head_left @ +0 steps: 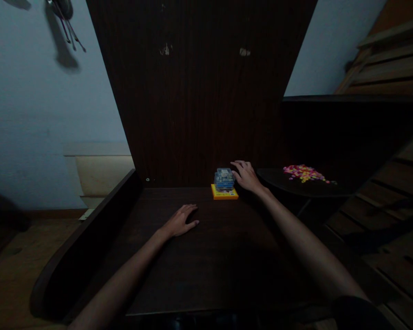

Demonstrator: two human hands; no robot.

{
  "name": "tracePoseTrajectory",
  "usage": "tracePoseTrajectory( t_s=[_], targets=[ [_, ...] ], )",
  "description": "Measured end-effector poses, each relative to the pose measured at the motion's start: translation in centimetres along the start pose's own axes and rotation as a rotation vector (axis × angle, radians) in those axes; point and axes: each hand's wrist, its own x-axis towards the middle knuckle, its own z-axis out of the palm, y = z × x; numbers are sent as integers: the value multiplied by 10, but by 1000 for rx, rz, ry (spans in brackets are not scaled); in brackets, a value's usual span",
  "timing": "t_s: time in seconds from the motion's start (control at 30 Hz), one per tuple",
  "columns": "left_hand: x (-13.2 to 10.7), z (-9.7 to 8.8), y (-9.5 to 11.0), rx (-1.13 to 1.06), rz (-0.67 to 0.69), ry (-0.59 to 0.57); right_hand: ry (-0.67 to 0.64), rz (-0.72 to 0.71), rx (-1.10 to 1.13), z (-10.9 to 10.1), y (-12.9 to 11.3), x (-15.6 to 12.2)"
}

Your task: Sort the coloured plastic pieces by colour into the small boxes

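My left hand [181, 221] rests palm down on the dark wooden desk top [206, 256], fingers stretched out and thumb apart, with nothing in it. To its right, near the back panel, a small stack of clear plastic boxes [224, 179] stands on a yellow-orange flat box [224, 195]. Just right of that stack is my right hand [245, 175], its fingers spread and reaching toward the back. The thumb is close to the clear boxes; whether it touches them I cannot tell. What the boxes contain is too small and dim to make out.
A heap of small pink, yellow and purple pieces [304, 173] lies on a dark curved shelf [275, 179] at the right. A tall dark panel [199, 91] rises behind the desk, and a raised side board [86, 243] bounds its left. Wooden slats [395, 64] stand far right.
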Motion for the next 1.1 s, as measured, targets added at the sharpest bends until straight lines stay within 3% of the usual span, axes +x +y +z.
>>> tracePoseTrajectory(
  t_s=[0.2, 0.57, 0.87, 1.1],
  targets=[
    [-15, -7, -2, 75, -16, -32, -18, -132, 107, -10, -31, -37],
    [-40, -9, 5, 92, 23, -53, -429, -238, 292, 24, -99, -113],
    [-43, -6, 1, 100, 15, -104, -608, -175, 345, 45, -106, -134],
    [-44, -2, -4, 89, 29, -103, -591, -190, 339, 49, -105, -139]
  ],
)
